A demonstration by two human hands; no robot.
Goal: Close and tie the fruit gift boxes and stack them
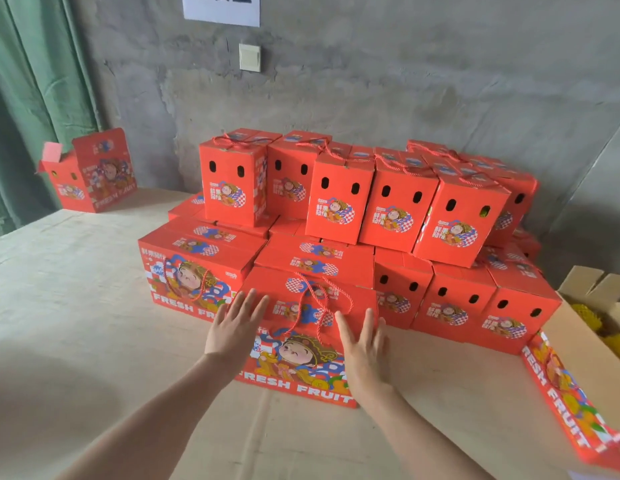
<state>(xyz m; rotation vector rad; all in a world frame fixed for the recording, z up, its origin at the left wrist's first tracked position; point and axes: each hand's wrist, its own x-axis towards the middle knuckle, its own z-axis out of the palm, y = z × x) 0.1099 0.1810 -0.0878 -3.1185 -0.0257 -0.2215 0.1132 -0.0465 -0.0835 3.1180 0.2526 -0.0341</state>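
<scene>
Both-handed, flanked the closed red box (296, 362), left hand (236, 328) spread straight-fingered at its left end, right hand (364, 344) likewise at its right end, holding nothing. Stood near the middle of the bench (94, 306), just before the stack (336, 216), rope handle (317, 295) draped over its top.

— Looking bright?
— Moderately; spreading soft and even over the table (76, 271), leaving a dim, blurry shadow at lower left.
— Bending at the edges?
— Tilting the wall (405, 81) at far right, smearing the red box (561, 403) at lower right.
</scene>
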